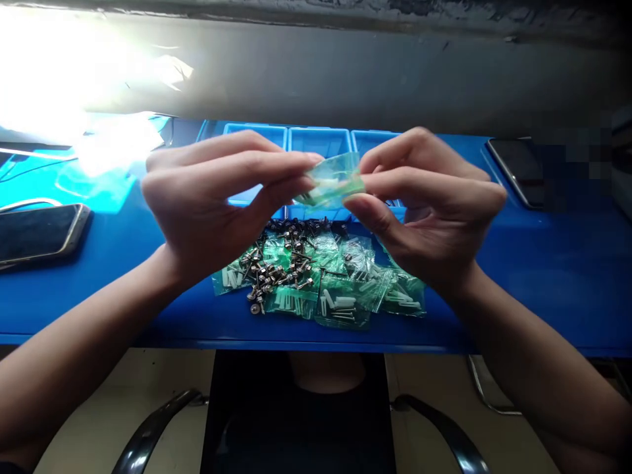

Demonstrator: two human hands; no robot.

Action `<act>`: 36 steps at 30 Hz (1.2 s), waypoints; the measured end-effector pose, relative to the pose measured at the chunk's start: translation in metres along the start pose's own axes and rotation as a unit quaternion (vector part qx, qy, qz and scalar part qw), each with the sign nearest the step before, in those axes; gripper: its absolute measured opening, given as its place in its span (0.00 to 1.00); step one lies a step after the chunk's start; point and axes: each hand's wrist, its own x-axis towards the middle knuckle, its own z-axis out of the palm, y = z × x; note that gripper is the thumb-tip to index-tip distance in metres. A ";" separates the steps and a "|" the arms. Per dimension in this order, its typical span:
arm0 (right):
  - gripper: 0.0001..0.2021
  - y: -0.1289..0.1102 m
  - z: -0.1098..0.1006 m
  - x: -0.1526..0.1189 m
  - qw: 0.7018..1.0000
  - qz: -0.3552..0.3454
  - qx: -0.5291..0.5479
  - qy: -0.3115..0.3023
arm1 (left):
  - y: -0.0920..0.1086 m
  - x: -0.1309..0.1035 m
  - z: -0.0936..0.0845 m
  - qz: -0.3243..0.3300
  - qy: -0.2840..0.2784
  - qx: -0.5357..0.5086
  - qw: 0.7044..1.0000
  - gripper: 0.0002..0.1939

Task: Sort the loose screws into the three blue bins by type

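Observation:
Between my two hands, above the table, a small clear green plastic bag (336, 179) is stretched out with white pieces inside. My left hand (212, 191) pinches its left end with thumb and fingers. The right end is gripped by my right hand (429, 204) in the same way. Below lies a pile of loose hex-head screws (276, 273), mixed with several similar green bags (340, 309) that hold white wall plugs and screws. Behind my hands stand blue compartment bins (320, 139), partly hidden.
A phone (39, 230) lies on the blue table (118, 289) at the left, and another phone (518, 172) at the right. Bright light washes out the far left corner. A grey wall (316, 72) closes off the back. Chair armrests (158, 428) show below the table edge.

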 end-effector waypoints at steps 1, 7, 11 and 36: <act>0.08 -0.002 0.000 -0.002 1.000 0.019 0.023 -0.003 | 0.002 -0.001 0.001 -0.005 -0.004 -0.030 1.000 0.07; 0.18 -0.002 0.012 -0.008 0.980 0.118 0.157 0.042 | -0.003 -0.003 0.003 0.094 -0.013 0.015 0.995 0.20; 0.08 0.011 0.015 -0.009 0.973 0.110 0.202 0.018 | -0.011 0.001 -0.003 0.153 -0.051 0.053 0.986 0.21; 0.11 0.012 0.012 -0.009 0.992 -0.046 -0.012 0.118 | -0.004 -0.009 0.009 0.038 -0.025 0.006 0.999 0.23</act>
